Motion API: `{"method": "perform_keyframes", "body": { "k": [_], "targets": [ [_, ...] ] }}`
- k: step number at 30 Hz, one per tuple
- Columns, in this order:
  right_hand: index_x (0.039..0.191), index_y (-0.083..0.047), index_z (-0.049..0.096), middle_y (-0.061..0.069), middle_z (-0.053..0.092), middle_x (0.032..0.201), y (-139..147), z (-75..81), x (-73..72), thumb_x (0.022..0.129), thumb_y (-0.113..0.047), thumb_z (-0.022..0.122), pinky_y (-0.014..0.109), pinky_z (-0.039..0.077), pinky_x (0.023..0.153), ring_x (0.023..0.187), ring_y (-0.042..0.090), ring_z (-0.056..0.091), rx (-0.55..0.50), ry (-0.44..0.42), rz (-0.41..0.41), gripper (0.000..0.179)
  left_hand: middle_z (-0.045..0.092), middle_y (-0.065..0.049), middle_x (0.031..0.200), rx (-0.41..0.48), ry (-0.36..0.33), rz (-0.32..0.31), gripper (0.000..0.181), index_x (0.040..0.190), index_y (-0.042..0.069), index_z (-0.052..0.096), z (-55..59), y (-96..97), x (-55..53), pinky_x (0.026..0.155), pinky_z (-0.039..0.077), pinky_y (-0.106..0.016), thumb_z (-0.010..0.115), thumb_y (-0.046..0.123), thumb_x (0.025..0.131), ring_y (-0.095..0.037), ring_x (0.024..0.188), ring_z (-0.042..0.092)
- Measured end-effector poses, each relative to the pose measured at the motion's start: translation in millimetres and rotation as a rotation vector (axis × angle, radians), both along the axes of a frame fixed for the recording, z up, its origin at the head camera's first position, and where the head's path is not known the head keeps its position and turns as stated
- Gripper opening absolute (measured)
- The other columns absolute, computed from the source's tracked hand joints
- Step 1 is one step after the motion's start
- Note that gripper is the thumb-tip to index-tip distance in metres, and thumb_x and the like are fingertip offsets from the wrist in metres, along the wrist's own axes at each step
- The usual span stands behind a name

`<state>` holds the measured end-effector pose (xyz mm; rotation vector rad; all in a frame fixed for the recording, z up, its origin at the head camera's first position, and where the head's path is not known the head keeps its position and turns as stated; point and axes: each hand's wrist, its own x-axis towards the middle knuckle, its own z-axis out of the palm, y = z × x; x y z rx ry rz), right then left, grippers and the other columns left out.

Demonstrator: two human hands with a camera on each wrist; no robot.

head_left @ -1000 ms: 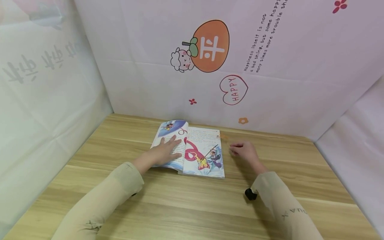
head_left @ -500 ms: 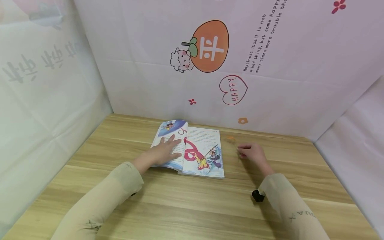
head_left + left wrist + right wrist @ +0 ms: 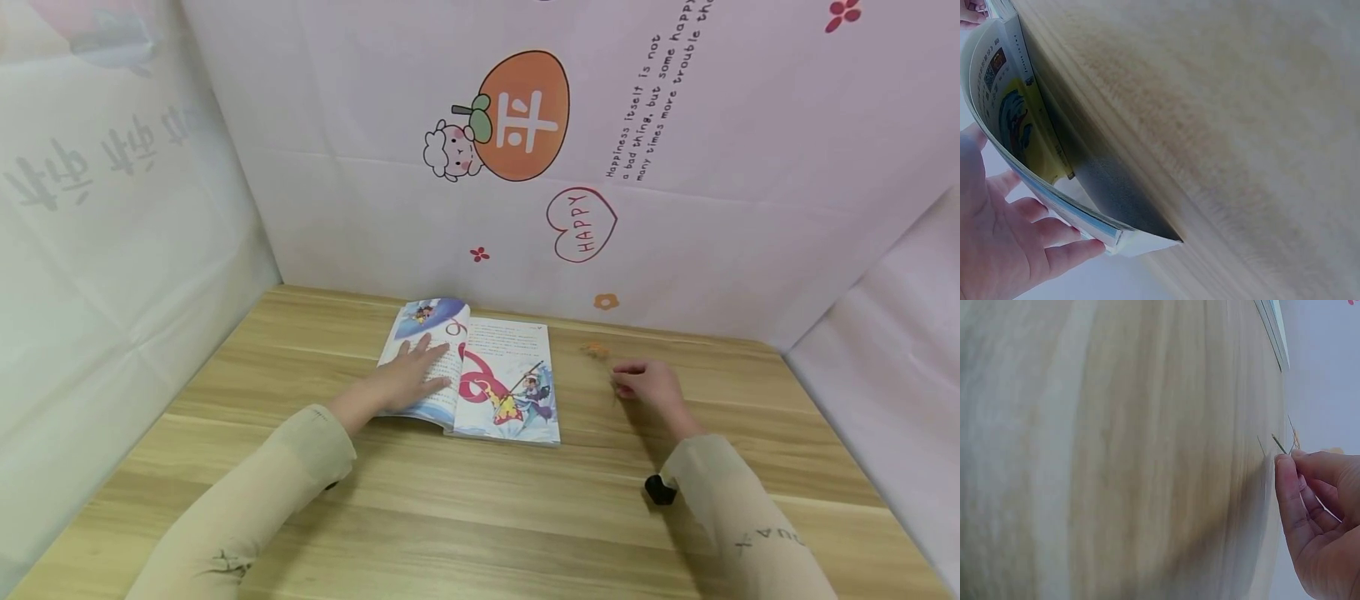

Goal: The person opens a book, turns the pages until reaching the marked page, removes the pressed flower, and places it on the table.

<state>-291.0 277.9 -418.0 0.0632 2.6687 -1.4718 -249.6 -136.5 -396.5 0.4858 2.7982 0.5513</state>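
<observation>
An open illustrated book (image 3: 510, 379) lies on the wooden table, its left pages bulging up in a curve. My left hand (image 3: 408, 379) rests on the left page, fingers spread; in the left wrist view those fingers (image 3: 1054, 234) lie against the curved pages. To the right of the book, my right hand (image 3: 652, 390) pinches a thin stem (image 3: 1280, 444) between thumb and fingertips. An orange, flower-like tip (image 3: 596, 349) shows beyond the fingers in the head view; it looks like a small dried flower sprig. Its fine detail is too small to tell.
The wood-grain table (image 3: 480, 517) spreads around the book. A white printed cloth (image 3: 360, 167) hangs behind it, with more cloth at left and right. Under the right wrist sits a black wrist-worn device (image 3: 660, 490).
My right hand has moved to the right, away from the book's edge, and the orange-tipped sprig moved along with it. The left hand stays on the left page.
</observation>
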Motion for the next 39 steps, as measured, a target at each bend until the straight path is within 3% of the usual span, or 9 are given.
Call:
{"method": "perform_keyframes", "body": {
  "k": [5,12,21,31,36,39],
  "targets": [
    [0.11,0.014,0.06,0.018,0.068,0.092,4.3,1.5,0.6,0.087,-0.002,0.062,0.024,0.054,0.061,0.061,0.008,0.064,0.023,0.009,-0.007,0.028,-0.002,-0.009,0.155,0.011,0.01,0.021,0.074,0.151,0.026,0.011,-0.2,-1.8,-0.3,0.101,0.018,-0.063,0.041,0.058,0.092,-0.04,0.138,-0.002],
    [0.11,0.011,0.061,0.021,0.066,0.099,10.2,2.1,4.0,0.088,-0.005,0.063,0.023,0.053,0.062,0.063,0.009,0.065,0.065,0.001,-0.021,0.028,-0.002,-0.02,0.153,0.043,0.048,0.046,0.07,0.151,0.017,0.014,4.6,-2.9,-0.6,0.098,0.017,-0.067,0.041,0.05,0.095,-0.05,0.133,0.001],
    [0.108,0.012,0.062,0.021,0.065,0.098,13.7,1.6,6.3,0.087,-0.005,0.063,0.026,0.054,0.063,0.064,0.012,0.065,0.081,0.0,-0.024,0.026,-0.004,-0.024,0.151,0.043,0.02,0.165,0.078,0.149,0.003,0.01,3.7,-13.6,-8.9,0.102,0.013,-0.064,0.04,0.051,0.095,-0.052,0.132,0.003],
    [0.108,0.014,0.061,0.019,0.068,0.091,17.0,2.7,6.3,0.087,-0.004,0.063,0.026,0.054,0.06,0.061,0.01,0.065,0.052,-0.018,-0.042,0.028,-0.003,-0.027,0.15,0.188,-0.022,0.273,0.087,0.147,-0.002,0.002,6.8,-23.9,-15.3,0.107,0.014,-0.054,0.042,0.053,0.093,-0.044,0.135,0.008],
    [0.109,0.015,0.061,0.017,0.068,0.087,19.6,2.3,6.7,0.087,-0.005,0.063,0.026,0.054,0.06,0.062,0.01,0.065,0.051,-0.023,-0.036,0.029,0.002,-0.022,0.152,0.25,0.019,0.308,0.091,0.148,0.0,0.006,9.2,-24.6,-17.9,0.107,0.016,-0.053,0.052,0.052,0.089,-0.039,0.137,0.01],
    [0.111,0.013,0.061,0.017,0.068,0.089,21.1,1.7,7.0,0.088,-0.007,0.062,0.027,0.054,0.062,0.065,0.012,0.066,0.064,-0.03,-0.028,0.031,0.014,-0.02,0.152,0.309,0.067,0.345,0.096,0.149,0.002,0.009,13.3,-26.2,-19.2,0.106,0.021,-0.051,0.064,0.046,0.084,-0.038,0.135,0.02]
  ]
}}
